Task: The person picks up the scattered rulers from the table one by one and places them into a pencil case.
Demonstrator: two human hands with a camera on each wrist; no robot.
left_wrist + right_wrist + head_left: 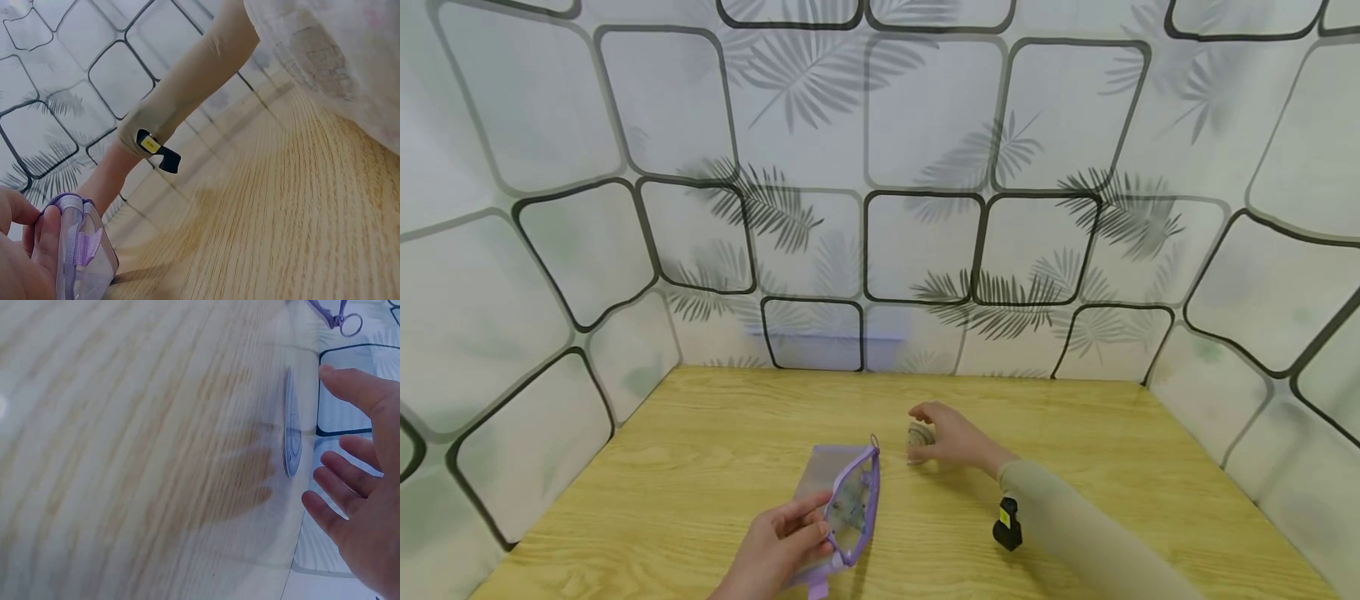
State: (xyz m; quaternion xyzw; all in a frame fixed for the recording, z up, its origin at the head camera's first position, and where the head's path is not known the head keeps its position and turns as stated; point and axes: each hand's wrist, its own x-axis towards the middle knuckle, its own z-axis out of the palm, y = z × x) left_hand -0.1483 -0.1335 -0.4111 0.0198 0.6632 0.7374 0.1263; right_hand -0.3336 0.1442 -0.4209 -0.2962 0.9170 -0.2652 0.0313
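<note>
A clear zip pouch [826, 468] with purple trim stands at the front middle of the table, its mouth spread and facing right. My left hand [781, 540] pinches the near edge of that mouth between thumb and fingers. Small items inside it show only as a blur. To the pouch's right lies a flat, clear protractor [919, 443] with a curved scale. My right hand [953, 437] hovers over it, fingers spread and loosely bent, thumb toward the pouch. In the right wrist view a gap shows between the fingertips and the protractor [292, 434].
The wood-grain table [715, 433] runs back to a patterned curtain [925, 250] that encloses three sides. A ring [351, 325] hangs from the pouch's zip end. A black strap with a yellow label [1006, 523] is on the right sleeve.
</note>
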